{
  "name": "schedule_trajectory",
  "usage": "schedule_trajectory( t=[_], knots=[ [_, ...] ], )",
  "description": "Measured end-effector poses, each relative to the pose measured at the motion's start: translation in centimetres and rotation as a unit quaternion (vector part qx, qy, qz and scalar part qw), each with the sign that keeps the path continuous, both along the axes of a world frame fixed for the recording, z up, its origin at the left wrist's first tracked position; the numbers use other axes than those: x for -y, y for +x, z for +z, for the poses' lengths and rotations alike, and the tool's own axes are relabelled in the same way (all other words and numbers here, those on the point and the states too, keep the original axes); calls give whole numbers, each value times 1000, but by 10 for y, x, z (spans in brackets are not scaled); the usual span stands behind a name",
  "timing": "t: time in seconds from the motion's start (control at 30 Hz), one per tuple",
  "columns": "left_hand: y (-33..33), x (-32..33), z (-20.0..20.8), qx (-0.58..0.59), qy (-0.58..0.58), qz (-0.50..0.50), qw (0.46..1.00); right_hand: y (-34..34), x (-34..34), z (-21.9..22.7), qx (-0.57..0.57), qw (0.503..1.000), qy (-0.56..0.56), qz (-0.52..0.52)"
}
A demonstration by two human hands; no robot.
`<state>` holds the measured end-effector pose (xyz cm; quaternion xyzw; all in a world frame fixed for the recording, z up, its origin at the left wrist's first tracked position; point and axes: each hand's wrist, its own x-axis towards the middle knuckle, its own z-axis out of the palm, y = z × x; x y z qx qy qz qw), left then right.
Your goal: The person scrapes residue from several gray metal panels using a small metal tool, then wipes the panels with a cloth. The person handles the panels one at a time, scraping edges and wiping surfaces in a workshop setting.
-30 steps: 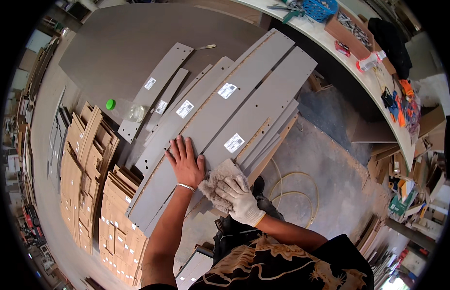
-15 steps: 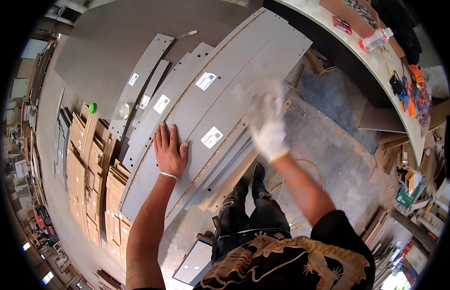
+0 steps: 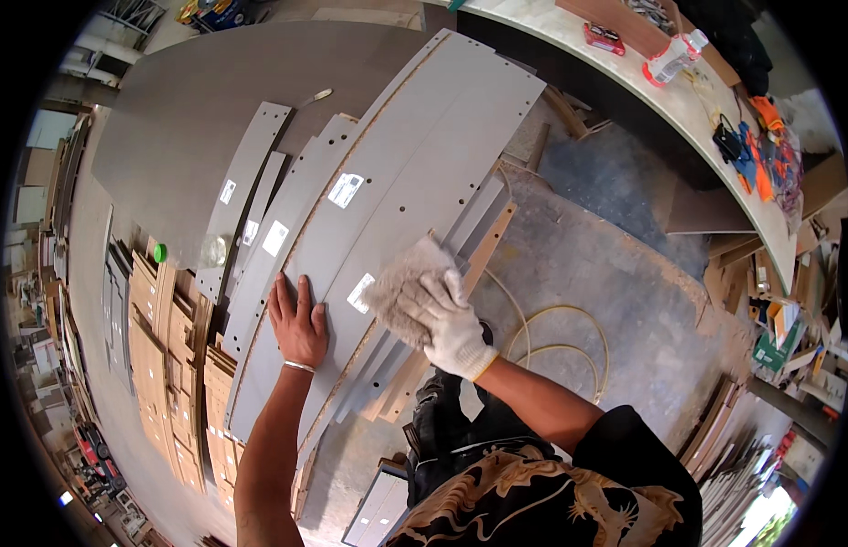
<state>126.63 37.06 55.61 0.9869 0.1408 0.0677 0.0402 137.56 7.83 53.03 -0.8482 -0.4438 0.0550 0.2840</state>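
Grey laminated panels [image 3: 424, 150] with raw chipboard edges, drilled holes and white stickers lie side by side before me. My bare left hand [image 3: 298, 321] rests flat on them, fingers spread, with a light bracelet at the wrist. In a white knit glove, my right hand [image 3: 442, 319] presses a grey-beige cloth [image 3: 406, 287] onto the panels near their right edge. The cloth partly covers a white sticker [image 3: 360, 294]. Most of the gloved fingers lie over the cloth.
Wooden boards [image 3: 160, 356] are stacked at the left. A clear bottle with a green cap [image 3: 160, 253] lies by narrower grey strips. A long worktop [image 3: 615, 77] at the far right bears a red-labelled bottle [image 3: 675, 57]. A yellow hose [image 3: 570, 346] coils on the floor.
My right hand has swept the cloth toward me and to the left, from near the panels' right edge onto the sticker area. My left hand still lies flat on the panels.
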Motion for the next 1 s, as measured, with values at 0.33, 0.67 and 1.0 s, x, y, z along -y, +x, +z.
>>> schedule_trajectory(
  t=[0.33, 0.67, 1.0],
  knots=[
    [9, 4, 5, -5, -14, -22, 1000, 361, 58, 5, 41, 925, -92, -367],
    [-7, -1, 11, -11, 4, 14, 1000, 62, -3, 35, 51, 999, 18, 7],
    [2, 1, 10, 24, -13, 6, 1000, 97, 0, -7, 137, 987, 52, -59]
  ],
)
